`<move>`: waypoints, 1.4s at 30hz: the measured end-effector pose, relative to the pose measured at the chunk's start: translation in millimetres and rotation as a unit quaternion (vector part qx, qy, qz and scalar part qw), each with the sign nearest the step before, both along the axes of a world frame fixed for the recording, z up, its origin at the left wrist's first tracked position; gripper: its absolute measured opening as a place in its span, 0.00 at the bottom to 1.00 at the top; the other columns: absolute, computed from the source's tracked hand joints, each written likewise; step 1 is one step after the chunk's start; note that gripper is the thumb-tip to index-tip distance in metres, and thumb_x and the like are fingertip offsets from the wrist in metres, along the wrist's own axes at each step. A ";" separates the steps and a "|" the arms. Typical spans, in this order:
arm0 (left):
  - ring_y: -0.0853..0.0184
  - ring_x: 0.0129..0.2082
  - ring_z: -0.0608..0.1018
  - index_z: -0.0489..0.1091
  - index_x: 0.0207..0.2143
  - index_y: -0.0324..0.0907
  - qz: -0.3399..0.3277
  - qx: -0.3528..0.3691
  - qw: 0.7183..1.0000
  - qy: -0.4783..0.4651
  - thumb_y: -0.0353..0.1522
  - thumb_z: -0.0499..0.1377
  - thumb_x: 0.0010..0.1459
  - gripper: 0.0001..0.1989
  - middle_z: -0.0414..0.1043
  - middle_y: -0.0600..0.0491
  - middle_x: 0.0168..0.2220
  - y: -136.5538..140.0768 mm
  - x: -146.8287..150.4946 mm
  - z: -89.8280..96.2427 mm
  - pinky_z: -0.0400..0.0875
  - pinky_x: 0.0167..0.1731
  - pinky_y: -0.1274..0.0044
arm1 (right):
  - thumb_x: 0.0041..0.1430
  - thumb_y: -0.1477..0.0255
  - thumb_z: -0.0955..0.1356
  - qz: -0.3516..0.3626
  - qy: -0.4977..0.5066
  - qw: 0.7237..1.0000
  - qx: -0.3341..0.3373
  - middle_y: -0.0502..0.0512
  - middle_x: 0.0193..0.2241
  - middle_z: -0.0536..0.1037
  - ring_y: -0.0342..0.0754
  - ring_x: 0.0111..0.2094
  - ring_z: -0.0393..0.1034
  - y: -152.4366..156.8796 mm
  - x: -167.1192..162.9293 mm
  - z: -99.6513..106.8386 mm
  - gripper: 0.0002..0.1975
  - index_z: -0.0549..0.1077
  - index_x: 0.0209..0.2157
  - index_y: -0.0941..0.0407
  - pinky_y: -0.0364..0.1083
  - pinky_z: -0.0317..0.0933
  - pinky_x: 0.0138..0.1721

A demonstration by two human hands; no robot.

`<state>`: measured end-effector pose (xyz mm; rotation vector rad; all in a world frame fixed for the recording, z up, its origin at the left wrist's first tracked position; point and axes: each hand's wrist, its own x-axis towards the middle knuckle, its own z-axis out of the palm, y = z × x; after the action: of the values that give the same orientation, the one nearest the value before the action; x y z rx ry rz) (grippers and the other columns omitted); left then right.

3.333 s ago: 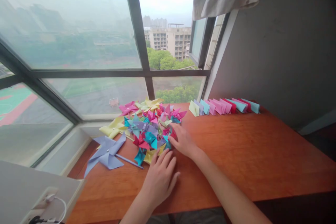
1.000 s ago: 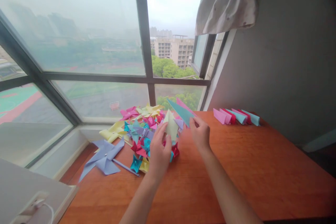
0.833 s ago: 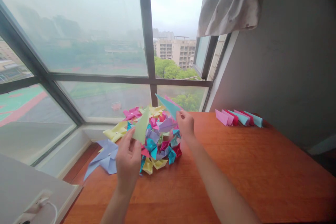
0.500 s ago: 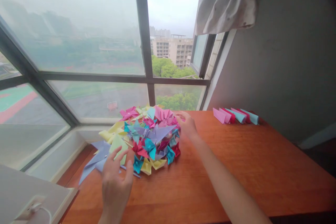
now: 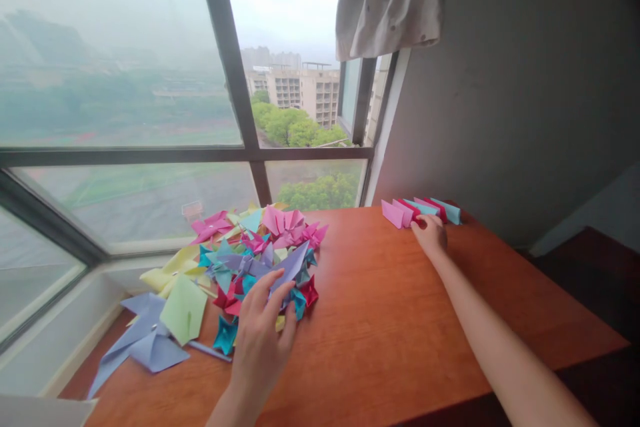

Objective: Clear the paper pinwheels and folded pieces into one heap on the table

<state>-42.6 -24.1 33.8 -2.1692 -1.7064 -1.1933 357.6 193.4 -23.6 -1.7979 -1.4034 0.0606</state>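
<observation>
Lower centre of the frame: the left hand [image 5: 263,340] lies palm-down on the orange wooden table [image 5: 400,340], fingers spread wide and gripping nothing, fingertips touching the near edge of the heap of folded paper pinwheels [image 5: 260,253]. Just left of that hand a pale green folded sheet [image 5: 184,310] rests partly over a large lavender pinwheel [image 5: 143,343], whose stick runs toward the wrist. Mid frame, the heap itself: teal, pink, red, yellow and purple pieces, loosely stacked, spreading toward the window sill. Right of centre, the right arm stretches long across the bare tabletop. Further back, upper right of the table, the right hand [image 5: 430,235] reaches the near end of a row of folded paper pieces [image 5: 420,211] by the grey wall; fingers curled against the first pink and red ones, whether they pinch a piece I cannot tell. Beyond, window frame [image 5: 235,113], hazy buildings, a curtain [image 5: 390,0] bunched at top. Risk, as I judge it: the row overlaps tightly, so a careless tug could drag its neighbours out of line; the spread left palm could crush or scatter the light pinwheels.
</observation>
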 end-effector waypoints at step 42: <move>0.64 0.36 0.79 0.74 0.42 0.43 0.160 0.007 0.987 -0.020 0.29 0.53 0.61 0.11 0.77 0.51 0.42 31.1 -67.1 36.0 0.71 0.40 0.76 | 0.54 0.70 0.65 0.107 -0.179 0.978 -0.008 0.61 0.52 0.70 0.56 0.50 0.67 22.9 -17.8 -30.9 0.23 0.70 0.53 0.55 0.52 0.64 0.50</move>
<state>-109.6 7.0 69.8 -1.7821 -1.9609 -1.1615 339.8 216.3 -54.5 -1.7211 -1.8539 -0.1466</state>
